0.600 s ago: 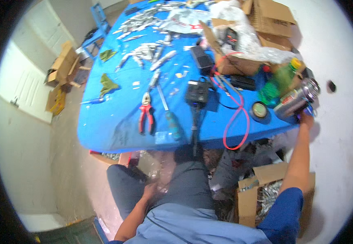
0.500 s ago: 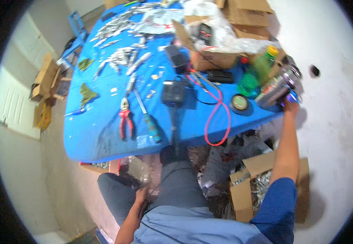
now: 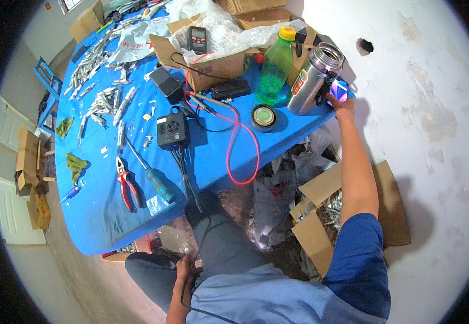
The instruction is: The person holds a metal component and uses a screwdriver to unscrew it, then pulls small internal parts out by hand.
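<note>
Phone (image 3: 338, 90) was at the right corner of the blue-covered bench (image 3: 102, 200), just right of the steel flask (image 3: 306, 83), screen lit. All positions below relative to the flask, left to right.

Far left, near side: crumpled green cloth (image 3: 76, 167). Also far left, a bit further up the bench: heap of silver parts (image 3: 104, 105), loosely scattered. Left, near side: red-handled pliers (image 3: 128, 186) lying flat, then screwdriver (image 3: 159, 185) with teal handle, just beside them. Left, mid-bench: black box with fan grille (image 3: 172, 129), cables running off the near edge. Left and well below, off the bench: left hand (image 3: 185, 265) at the person's lap. Its fingers looked curled; couldn't tell if they had hold of anything.

Left, further back: handheld meter (image 3: 196, 39) in an open carton with clear plastic wrap. Left, near side: red cable (image 3: 258, 156), looped at the bench edge. Just left: round lid (image 3: 263, 117) lying flat, and green bottle (image 3: 275, 67), yellow cap on, standing. Flask itself stood with its mouth uncovered.

Below it, on the floor: open carton of silvery scrap (image 3: 329, 210). Just right: right hand (image 3: 344, 109), fingers closed at the phone's lower end, grip partly hidden.
</note>
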`<state>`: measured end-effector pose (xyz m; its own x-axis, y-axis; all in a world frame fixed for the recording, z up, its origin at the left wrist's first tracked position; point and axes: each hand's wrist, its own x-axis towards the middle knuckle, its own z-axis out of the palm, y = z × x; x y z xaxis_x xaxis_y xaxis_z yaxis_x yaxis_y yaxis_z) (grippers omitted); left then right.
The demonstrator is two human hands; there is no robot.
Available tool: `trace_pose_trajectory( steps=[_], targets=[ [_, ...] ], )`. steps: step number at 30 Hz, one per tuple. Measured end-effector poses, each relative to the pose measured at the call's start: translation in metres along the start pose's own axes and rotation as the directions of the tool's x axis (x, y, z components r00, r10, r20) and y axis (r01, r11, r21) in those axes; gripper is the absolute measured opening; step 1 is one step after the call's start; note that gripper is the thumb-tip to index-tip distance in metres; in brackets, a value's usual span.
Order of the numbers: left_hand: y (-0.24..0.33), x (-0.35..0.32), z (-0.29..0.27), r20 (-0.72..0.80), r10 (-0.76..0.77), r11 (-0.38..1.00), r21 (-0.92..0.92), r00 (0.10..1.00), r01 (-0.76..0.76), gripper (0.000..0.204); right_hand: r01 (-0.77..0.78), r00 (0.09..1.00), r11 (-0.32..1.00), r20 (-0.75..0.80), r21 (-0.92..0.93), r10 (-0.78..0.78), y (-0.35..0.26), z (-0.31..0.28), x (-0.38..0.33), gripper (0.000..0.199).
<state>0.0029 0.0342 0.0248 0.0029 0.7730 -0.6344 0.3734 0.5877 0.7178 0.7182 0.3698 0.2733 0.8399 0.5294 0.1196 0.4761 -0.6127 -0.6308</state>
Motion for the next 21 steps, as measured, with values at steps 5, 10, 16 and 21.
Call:
trace_pose_trajectory(
  steps=[5, 10, 16, 21],
  targets=[
    [-0.023, 0.011, -0.001, 0.035, -0.256, 0.901, -0.353, 0.966, 0.252, 0.028, -0.026, 0.988, 0.969, 0.154, 0.246, -0.012, -0.012, -0.015, -0.039, 0.077],
    [-0.007, 0.010, 0.000, 0.025, -0.041, 0.989, 0.141, 0.999, 0.037, 0.035, 0.248, 0.967, 0.968, 0.042, 0.047, -0.250, 0.031, -0.002, -0.005, 0.082],
    [-0.045, 0.023, 0.008, -0.067, 0.239, 0.971, 0.022, 0.969, -0.238, 0.042, 0.312, 0.947, 0.947, 0.059, 0.081, -0.317, 0.057, 0.021, 0.042, 0.059],
    [0.005, 0.010, 0.015, -0.128, -0.224, 0.946, -0.266, 0.966, 0.184, 0.028, 0.253, 0.967, 0.967, -0.033, 0.016, -0.253, 0.059, 0.008, 0.018, 0.065]
  ],
)
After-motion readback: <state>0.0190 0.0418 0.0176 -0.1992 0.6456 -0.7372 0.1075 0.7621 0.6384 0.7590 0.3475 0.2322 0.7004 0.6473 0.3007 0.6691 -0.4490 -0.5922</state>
